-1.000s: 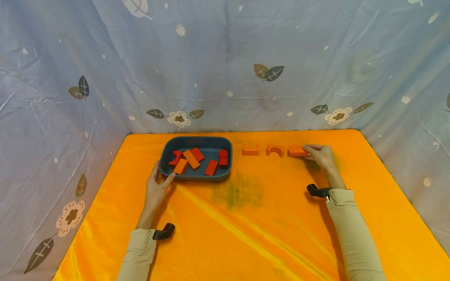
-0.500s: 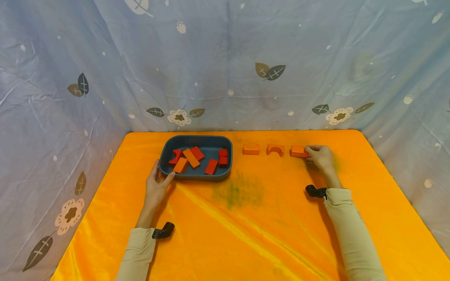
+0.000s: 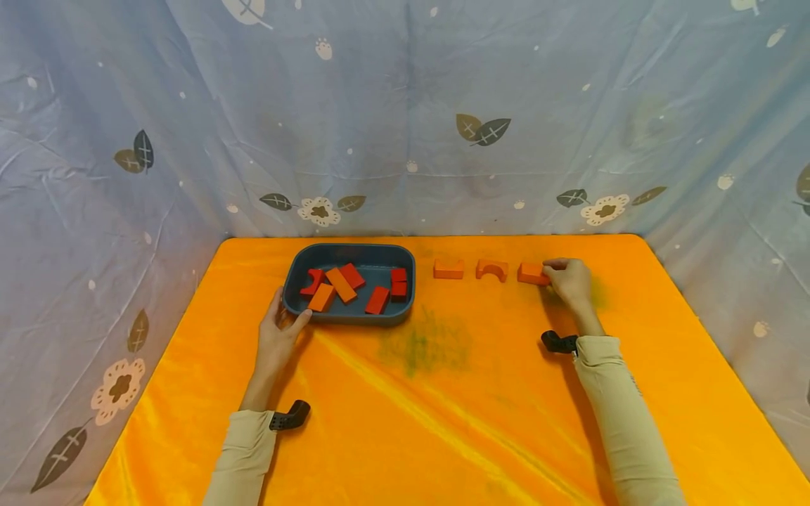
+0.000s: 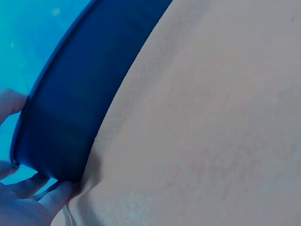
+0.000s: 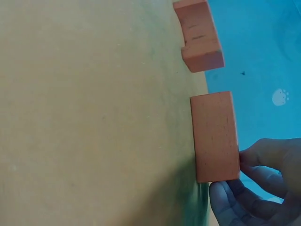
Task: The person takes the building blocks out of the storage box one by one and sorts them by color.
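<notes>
At the right end of a row, my right hand point(image 3: 571, 284) pinches one end of an orange rectangular wooden block point(image 3: 530, 273). In the right wrist view, thumb and fingers sit at a lower corner of that block point(image 5: 216, 136). To its left stand an arch block point(image 3: 492, 271) and a block with a notched top point(image 3: 448, 270), apart from each other. My left hand point(image 3: 277, 341) grips the near left corner of a dark blue-grey tray point(image 3: 354, 319). Its thumb is at the rim and its fingers lie along the outer wall of the tray point(image 4: 70, 89).
Inside the tray lie several red and orange blocks, such as an orange one point(image 3: 341, 284) and a red one point(image 3: 377, 301). The yellow-orange cloth point(image 3: 405, 436) has creases and a green stain. A patterned curtain point(image 3: 405, 140) encloses the back and sides.
The rectangular block is shifted and turned slightly beside the arch block, with my right hand still on its end. My left hand stays at the tray's corner. The head view shifts slightly.
</notes>
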Available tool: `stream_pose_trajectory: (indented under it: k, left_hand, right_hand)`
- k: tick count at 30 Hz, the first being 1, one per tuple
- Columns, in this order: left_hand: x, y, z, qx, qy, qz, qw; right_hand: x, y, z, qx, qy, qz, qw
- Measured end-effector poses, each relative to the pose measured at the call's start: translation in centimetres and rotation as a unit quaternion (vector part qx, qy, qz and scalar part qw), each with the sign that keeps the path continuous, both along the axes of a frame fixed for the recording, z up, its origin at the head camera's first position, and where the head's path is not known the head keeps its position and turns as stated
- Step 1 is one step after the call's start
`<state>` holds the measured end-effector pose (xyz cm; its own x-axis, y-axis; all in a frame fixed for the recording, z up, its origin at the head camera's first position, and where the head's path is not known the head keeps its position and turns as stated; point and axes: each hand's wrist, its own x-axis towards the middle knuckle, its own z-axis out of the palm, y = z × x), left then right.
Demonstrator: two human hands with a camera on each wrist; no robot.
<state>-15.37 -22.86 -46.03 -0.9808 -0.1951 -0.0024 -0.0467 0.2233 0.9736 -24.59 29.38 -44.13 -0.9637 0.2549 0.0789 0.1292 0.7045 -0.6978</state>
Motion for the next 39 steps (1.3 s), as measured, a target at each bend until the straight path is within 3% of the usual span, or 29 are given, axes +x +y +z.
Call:
stream_pose_trajectory:
  k: [7,13,20,22,25,30,37,39]
  left_hand:
    - [0.1,0.1,0.0,-0.014,0.009,-0.001,0.9999]
    - [0.1,0.2,0.0,-0.013,0.004,0.002,0.9999]
    - [-0.1,0.2,0.0,0.010,0.006,-0.003,0.9999]
    - [0.2,0.4,0.6,0.009,0.003,-0.002,1.0000]
    - [0.4,0.2,0.5,0.002,0.001,0.005,1.0000]
    - [0.3,-0.1,-0.3,-0.015,0.002,0.013,0.9998]
    - [0.1,-0.1,-0.4,-0.012,0.006,0.009,0.9999]
    - [0.0,-0.1,-0.3,-0.014,0.009,0.006,0.9999]
  right_hand:
    - [0.1,-0.2,0.2,0.001,0.010,-0.003,0.9999]
    - [0.4,-1.5,1.7,0.011,0.059,-0.008,0.9982]
    - [0.3,-4.8,3.3,-0.002,0.097,0.050,0.9941]
    - [0.0,-6.0,3.5,-0.008,0.103,0.064,0.9926]
    - [-0.3,-7.9,3.7,-0.025,0.111,0.080,0.9903]
    - [-0.1,-11.3,4.0,-0.069,0.108,0.117,0.9849]
    - [0.1,-16.2,5.0,-0.042,0.102,0.195,0.9745]
    - [0.3,-17.3,5.4,-0.063,0.087,0.226,0.9680]
